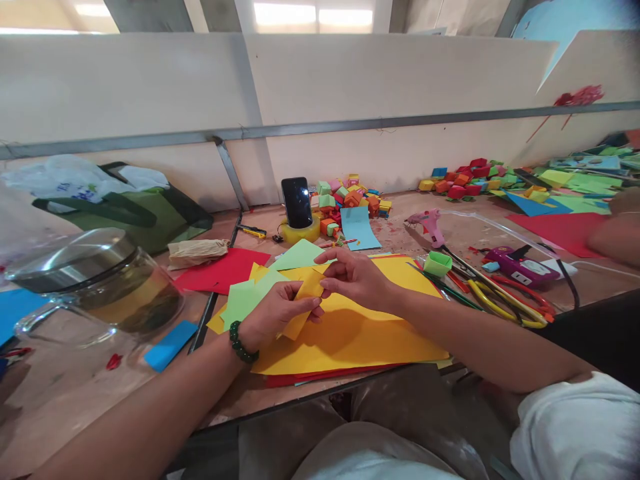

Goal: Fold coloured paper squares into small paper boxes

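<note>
Both my hands hold one small folded piece of yellow paper point(306, 293) above a stack of large yellow sheets point(350, 340). My left hand point(277, 313), with a dark green bead bracelet at the wrist, grips its lower part with curled fingers. My right hand point(355, 277) pinches its upper right corner between thumb and fingers. Light green sheets point(245, 297) lie just left of my hands.
A glass jar of brownish liquid point(100, 287) stands at the left. A phone point(297, 202) leans on a yellow tape roll, with a pile of folded paper cubes point(347, 197) beside it. Glue guns point(427, 223), scissors point(500, 300) and a green cup point(437, 263) lie right. Another person's arm point(615, 233) is at far right.
</note>
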A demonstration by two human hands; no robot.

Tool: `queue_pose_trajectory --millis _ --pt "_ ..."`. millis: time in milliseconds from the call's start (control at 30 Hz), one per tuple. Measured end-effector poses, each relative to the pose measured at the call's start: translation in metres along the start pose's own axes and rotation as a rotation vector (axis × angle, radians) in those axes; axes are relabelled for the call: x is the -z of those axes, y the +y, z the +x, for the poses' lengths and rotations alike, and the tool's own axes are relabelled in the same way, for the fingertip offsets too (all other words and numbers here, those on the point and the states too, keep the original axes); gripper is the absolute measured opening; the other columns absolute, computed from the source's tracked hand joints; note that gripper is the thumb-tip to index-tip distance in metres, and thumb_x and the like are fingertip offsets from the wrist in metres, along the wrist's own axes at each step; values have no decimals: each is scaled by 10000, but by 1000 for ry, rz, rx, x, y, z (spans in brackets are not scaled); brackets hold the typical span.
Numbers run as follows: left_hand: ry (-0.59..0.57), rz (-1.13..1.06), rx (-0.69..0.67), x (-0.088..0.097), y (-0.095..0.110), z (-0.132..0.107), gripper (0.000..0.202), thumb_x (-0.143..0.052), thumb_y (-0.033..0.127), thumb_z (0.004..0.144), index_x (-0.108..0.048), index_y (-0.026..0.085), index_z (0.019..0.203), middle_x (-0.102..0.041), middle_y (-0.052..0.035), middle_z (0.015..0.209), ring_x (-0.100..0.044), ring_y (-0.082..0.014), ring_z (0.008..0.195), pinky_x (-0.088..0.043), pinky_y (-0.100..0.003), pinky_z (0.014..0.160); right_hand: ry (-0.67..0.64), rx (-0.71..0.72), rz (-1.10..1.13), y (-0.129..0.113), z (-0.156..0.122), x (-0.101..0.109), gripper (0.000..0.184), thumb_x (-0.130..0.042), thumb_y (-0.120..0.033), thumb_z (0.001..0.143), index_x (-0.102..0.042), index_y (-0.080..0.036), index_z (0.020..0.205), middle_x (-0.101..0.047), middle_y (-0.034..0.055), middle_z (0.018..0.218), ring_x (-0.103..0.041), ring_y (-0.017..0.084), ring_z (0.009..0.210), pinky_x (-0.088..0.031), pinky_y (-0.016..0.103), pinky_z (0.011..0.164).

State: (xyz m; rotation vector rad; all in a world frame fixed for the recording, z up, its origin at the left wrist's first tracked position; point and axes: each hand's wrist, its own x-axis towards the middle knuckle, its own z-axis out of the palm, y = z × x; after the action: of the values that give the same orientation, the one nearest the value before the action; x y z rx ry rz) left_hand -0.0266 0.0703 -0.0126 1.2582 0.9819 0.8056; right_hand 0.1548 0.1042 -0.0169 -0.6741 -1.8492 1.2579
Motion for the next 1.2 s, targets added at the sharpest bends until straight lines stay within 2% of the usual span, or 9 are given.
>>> queue_pose_trajectory --millis 200,333,400,467,533,667,833,1033,1200 --pt "-37 97 5 3 -6 4 336 -776 422 589 -630 132 673 -665 -32 602 -595 -131 556 -493 -257 596 19 -17 -130 -2 1 0 360 -672 -321 724 -488 -190 1004 -574 -47 661 -606 111 590 -484 244 570" --pt "-16 361 -55 1 -12 6 283 -664 412 693 -626 132 683 -669 -51 651 -615 -167 618 -503 -290 629 19 -57 -183 1 4 2 298 -656 -255 720 -499 -191 964 -484 -90 569 -517 86 507 -435 220 520" --pt "63 602 -155 -1 -13 4 259 -645 367 719 -657 134 831 -690 -65 775 -627 -202 717 -511 -322 680 8 -119 -195 4 6 6 277 -635 -220 726 -490 -192 961 -480 -95 548 -514 91 491 -433 222 517" --pt "124 836 -272 -2 -13 2 397 -674 316 706 -631 151 1065 -683 -95 998 -621 -249 895 -509 -373 798 1 -213 -242 8 10 13 281 -627 -196 730 -486 -189 974 -490 -92 546 -523 99 486 -425 223 512" --pt "94 1009 -355 -2 -14 -1 500 -679 290 722 -575 172 1197 -621 -123 1171 -575 -275 1048 -474 -414 914 -14 -319 -322 13 14 19 307 -633 -179 730 -493 -183 1002 -493 -91 551 -522 104 481 -405 221 503" --pt "-17 1206 -417 -1 -19 0 270 -579 259 833 -643 170 1079 -603 -136 1158 -568 -258 1043 -473 -415 924 -66 -412 -573 17 19 25 390 -690 -190 722 -538 -157 1080 -531 -65 613 -544 118 549 -399 232 563" --pt "-13 1314 -476 1 -24 3 196 -570 247 852 -691 175 988 -612 -131 1155 -551 -272 1065 -457 -449 942 -118 -413 -821 13 17 25 429 -704 -257 757 -560 -158 1148 -616 -9 752 -575 136 671 -386 236 631" --pt "-30 1409 -526 -2 -24 0 222 -536 253 885 -698 161 1005 -612 -127 1223 -524 -285 1081 -426 -488 972 -180 -420 -904 10 18 28 416 -710 -296 756 -575 -172 1130 -643 9 806 -586 144 716 -377 231 625" --pt "-35 1430 -562 -5 -24 -1 237 -501 244 902 -686 164 1025 -662 -103 1123 -542 -256 994 -446 -463 938 -206 -413 -873 12 24 34 449 -745 -268 700 -590 -149 1104 -656 31 868 -595 154 758 -402 232 648"
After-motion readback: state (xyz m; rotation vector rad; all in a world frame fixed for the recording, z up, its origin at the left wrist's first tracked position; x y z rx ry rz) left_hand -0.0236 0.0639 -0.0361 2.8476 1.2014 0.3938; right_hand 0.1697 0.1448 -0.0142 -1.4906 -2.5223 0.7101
